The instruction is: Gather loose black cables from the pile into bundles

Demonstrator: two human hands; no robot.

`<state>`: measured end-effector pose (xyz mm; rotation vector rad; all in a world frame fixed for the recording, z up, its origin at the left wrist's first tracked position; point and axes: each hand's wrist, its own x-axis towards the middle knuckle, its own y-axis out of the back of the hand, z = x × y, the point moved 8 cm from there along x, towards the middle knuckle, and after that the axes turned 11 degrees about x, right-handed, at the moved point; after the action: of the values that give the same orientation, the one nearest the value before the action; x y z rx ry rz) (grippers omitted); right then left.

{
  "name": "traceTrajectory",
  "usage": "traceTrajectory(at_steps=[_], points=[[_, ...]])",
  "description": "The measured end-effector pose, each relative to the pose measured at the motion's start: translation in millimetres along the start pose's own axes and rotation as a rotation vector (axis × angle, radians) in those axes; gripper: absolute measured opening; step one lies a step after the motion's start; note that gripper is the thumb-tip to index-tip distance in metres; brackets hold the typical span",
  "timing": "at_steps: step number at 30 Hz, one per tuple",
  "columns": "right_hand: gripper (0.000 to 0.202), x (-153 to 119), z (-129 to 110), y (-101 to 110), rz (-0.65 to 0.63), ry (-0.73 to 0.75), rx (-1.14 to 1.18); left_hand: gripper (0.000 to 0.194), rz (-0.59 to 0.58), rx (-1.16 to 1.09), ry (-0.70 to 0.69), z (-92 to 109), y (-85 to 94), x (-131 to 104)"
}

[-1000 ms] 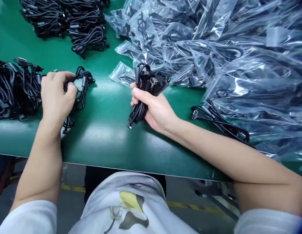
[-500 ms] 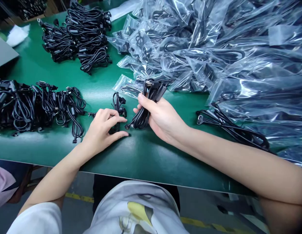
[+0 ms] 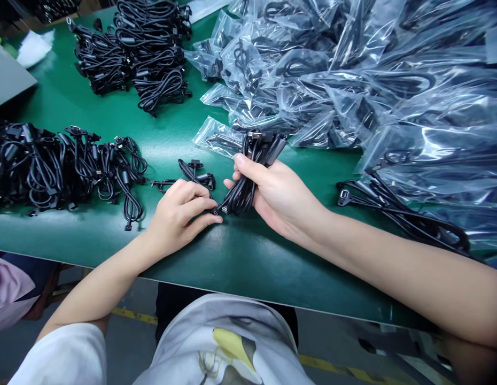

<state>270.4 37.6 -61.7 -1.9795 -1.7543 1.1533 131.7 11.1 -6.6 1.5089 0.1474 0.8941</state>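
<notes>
Left hand [image 3: 184, 211], its finger and thumb wider apart half a second ago, now pinches the lower tip of the black cable bundle [image 3: 239, 197], which the right hand [image 3: 280, 192] grips in curled fingers above the green table [image 3: 248, 267]; slim loops, metal-mouthed connectors [image 3: 255, 136].

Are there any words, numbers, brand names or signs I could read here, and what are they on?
No words, numbers, brands or signs can be read.
Bunch of thin black looped cables in the right hand: any marks are too small to read.
Shiny clear plastic bags: no readable print.
White cloth shirt with yellow and grey print: just a picture, no readable letters.
</notes>
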Motion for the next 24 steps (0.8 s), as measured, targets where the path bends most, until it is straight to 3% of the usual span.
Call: traceTrajectory(at_steps=[24], points=[[0.016, 2.3, 4.4, 2.8, 0.026, -0.034, 0.044, 0.017, 0.018, -0.004, -0.028, 3.5, 2.4, 1.6]])
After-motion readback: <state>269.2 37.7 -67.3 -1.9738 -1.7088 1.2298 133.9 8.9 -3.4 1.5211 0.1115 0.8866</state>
